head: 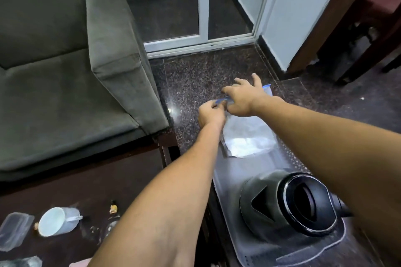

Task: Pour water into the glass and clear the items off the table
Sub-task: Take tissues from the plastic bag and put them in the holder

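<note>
A clear zip bag [249, 136] with a blue seal strip and white contents is held over the dark speckled floor. My left hand [211, 112] pinches the bag's blue top edge at its left end. My right hand [243, 97] grips the same top edge further right, with fingers spread. A black kettle [290, 201] with a round lid stands on a translucent mat [230, 182] under my right forearm. On the dark table [104, 182] at lower left lie a white cup [56, 221] on its side and a clear lidded box [13, 230].
A grey-green sofa [65, 60] fills the left side, close to the table. Small scraps [113, 209] lie on the table. A white-framed glass door [204, 6] stands ahead. A dark wooden chair [368, 28] stands at the right.
</note>
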Available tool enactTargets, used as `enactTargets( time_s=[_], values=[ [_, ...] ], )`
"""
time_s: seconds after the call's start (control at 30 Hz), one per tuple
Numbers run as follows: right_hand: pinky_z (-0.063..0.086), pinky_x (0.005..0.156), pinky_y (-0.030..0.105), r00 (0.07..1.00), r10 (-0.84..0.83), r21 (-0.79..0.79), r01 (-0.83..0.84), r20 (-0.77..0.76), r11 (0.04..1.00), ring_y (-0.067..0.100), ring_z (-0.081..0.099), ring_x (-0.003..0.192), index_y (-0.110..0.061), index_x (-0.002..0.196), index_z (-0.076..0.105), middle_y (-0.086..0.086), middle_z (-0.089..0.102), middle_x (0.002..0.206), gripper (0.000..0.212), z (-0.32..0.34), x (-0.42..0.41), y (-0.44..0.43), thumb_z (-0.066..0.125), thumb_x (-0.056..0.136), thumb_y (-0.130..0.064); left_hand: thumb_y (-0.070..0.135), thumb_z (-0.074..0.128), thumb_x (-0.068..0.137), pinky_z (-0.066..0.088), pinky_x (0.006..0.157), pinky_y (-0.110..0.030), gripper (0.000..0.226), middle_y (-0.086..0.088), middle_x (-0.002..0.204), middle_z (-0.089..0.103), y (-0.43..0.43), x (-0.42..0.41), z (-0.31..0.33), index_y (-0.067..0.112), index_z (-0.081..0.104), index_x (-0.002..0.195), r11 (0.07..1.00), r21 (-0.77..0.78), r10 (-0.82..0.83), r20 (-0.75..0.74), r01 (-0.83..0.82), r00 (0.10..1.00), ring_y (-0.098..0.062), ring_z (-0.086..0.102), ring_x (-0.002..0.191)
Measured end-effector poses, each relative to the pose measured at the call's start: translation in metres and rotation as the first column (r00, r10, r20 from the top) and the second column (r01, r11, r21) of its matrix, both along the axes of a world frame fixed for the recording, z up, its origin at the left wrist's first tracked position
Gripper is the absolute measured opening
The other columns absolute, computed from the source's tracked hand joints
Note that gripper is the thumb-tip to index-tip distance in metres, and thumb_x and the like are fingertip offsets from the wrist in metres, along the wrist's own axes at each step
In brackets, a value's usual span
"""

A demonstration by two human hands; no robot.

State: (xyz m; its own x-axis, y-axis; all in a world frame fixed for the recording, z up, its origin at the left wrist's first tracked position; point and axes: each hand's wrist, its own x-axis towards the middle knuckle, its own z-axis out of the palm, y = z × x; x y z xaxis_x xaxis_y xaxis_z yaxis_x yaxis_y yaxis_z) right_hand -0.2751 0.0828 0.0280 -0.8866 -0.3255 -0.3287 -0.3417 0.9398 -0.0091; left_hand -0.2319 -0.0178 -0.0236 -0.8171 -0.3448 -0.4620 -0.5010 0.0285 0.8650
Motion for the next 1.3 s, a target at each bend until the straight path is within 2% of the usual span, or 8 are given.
enactTargets(
  time_s=[0.13,0.3,0.47,0.63,0.8,1.0,1.13,1.3],
  values=[
    [0.0,0.118,0.061,0.998,0.029,-0.085,-0.033,-0.052,0.996,0.029,0.053,0.126,-0.029,0.115,0.066,0.001,0.069,0.115,0.029,0.011,0.002,0.001,0.047,0.093,-0.034,0.02,0.063,0.093,0.055,0.081,-0.034,0.014,-0.003,0.095,0.076,-0.002,0.006,0.01,0.021,0.076,0.1,0.995,-0.102,-0.025,-0.147,0.01,0.989,-0.025,0.069,0.092],
    [0.018,0.114,0.049,0.981,0.095,-0.092,-0.111,-0.167,0.99,0.029,0.063,0.099,-0.023,0.09,0.071,0.001,0.069,0.084,0.032,0.055,0.007,0.005,0.05,0.098,-0.045,0.015,0.059,0.096,0.051,0.083,-0.032,0.017,0.0,0.095,0.074,-0.012,0.02,0.048,0.017,0.075,0.101,0.991,-0.134,-0.033,-0.334,-0.013,0.942,-0.02,0.066,0.093],
    [0.042,0.068,0.037,0.978,0.094,-0.299,-0.148,-0.187,0.943,0.033,0.055,0.071,-0.026,0.062,0.054,-0.004,0.052,0.057,0.037,0.126,0.027,-0.017,0.06,0.095,-0.042,0.017,0.057,0.096,0.049,0.08,-0.028,0.018,0.007,0.095,0.074,-0.046,0.038,0.118,0.022,0.075,0.096,0.989,-0.141,-0.038,-0.484,-0.035,0.874,-0.014,0.065,0.09],
    [0.041,0.058,0.035,0.94,0.132,-0.355,-0.246,-0.315,0.902,0.029,0.047,0.063,-0.016,0.071,0.066,-0.002,0.048,0.051,0.034,0.225,0.068,-0.095,0.062,0.093,-0.042,0.017,0.057,0.097,0.05,0.078,-0.032,0.016,0.001,0.091,0.074,-0.123,0.077,0.213,0.017,0.073,0.097,0.971,-0.2,-0.026,-0.629,-0.13,0.777,-0.021,0.066,0.087],
    [0.053,0.066,0.042,0.9,0.217,-0.352,-0.356,-0.377,0.866,0.029,0.058,0.068,-0.016,0.079,0.071,0.004,0.066,0.066,0.034,0.329,0.134,-0.198,0.061,0.093,-0.046,0.016,0.057,0.096,0.043,0.07,-0.025,0.017,0.013,0.08,0.066,-0.23,0.148,0.313,0.021,0.073,0.093,0.932,-0.277,-0.035,-0.711,-0.234,0.703,-0.009,0.058,0.077],
    [0.043,0.061,0.033,0.828,0.263,-0.396,-0.485,-0.495,0.78,0.023,0.05,0.059,-0.021,0.084,0.076,-0.003,0.057,0.057,0.022,0.431,0.212,-0.317,0.067,0.092,-0.039,0.016,0.058,0.096,0.047,0.077,-0.029,0.014,0.008,0.081,0.069,-0.371,0.237,0.421,0.016,0.072,0.096,0.838,-0.289,0.053,-0.801,-0.462,0.596,-0.017,0.062,0.08],
    [0.035,0.059,0.028,0.8,0.299,-0.417,-0.544,-0.52,0.728,0.009,0.05,0.05,-0.02,0.081,0.076,-0.009,0.051,0.05,0.022,0.474,0.251,-0.377,0.068,0.092,-0.037,0.019,0.056,0.097,0.05,0.076,-0.034,0.015,0.005,0.08,0.069,-0.449,0.289,0.468,0.015,0.071,0.098,0.773,-0.338,0.041,-0.817,-0.536,0.575,-0.023,0.064,0.08],
    [0.038,0.057,0.029,0.792,0.361,-0.384,-0.569,-0.493,0.727,0.016,0.05,0.054,-0.012,0.076,0.073,0.004,0.06,0.059,0.027,0.509,0.275,-0.423,0.069,0.091,-0.034,0.022,0.054,0.1,0.048,0.071,-0.031,0.017,0.009,0.08,0.065,-0.519,0.335,0.494,0.017,0.07,0.101,0.702,-0.358,0.082,-0.818,-0.616,0.569,-0.015,0.06,0.077]
  ],
)
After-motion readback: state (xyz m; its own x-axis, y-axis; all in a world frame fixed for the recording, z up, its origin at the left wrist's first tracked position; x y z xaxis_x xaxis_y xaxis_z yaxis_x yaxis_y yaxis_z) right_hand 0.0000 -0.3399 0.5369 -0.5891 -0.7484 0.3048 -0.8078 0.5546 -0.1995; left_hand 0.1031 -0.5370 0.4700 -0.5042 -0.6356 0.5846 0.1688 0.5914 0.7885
